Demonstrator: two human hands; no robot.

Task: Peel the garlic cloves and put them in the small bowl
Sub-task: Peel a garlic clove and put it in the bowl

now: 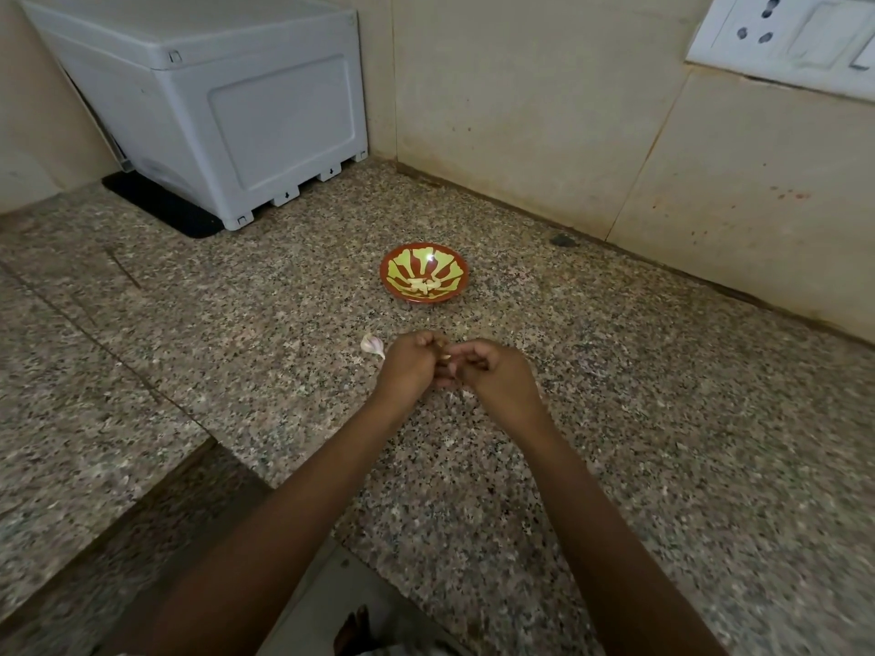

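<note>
Held clove (445,357): only a pale sliver shows, between two hands meeting just on the near side of the small bowl (387,277), above the table (663,419). Left hand (409,369) has its fingers (428,340) curled tight round the clove. Right hand (499,374) has its fingers (473,355) bent in, picking at the same spot. Both look to be gripping it, prob. mid-peel. Its long axis & which way it points: can't tell, hidden by the fingers.

Progress, as a judgement: partly done. A few pale peeled cloves (421,285) already lie in the bowl's bottom. One clove is in hand. One more, a loose clove (373,345), with whitish-purple skin still on, lies on the table on the near side of the bowl, a bit to its left & just beside the left hand. So approx. two left that can be seen.

The loose clove's long axis runs diagonally. Fat end is up-left. The thin tip points down-right, toward the left hand.

Further out: a white plastic box (213,111) on a black mat (161,205), far behind-left of the bowl. A wall socket (781,30) is high up, behind-right of it.
</note>
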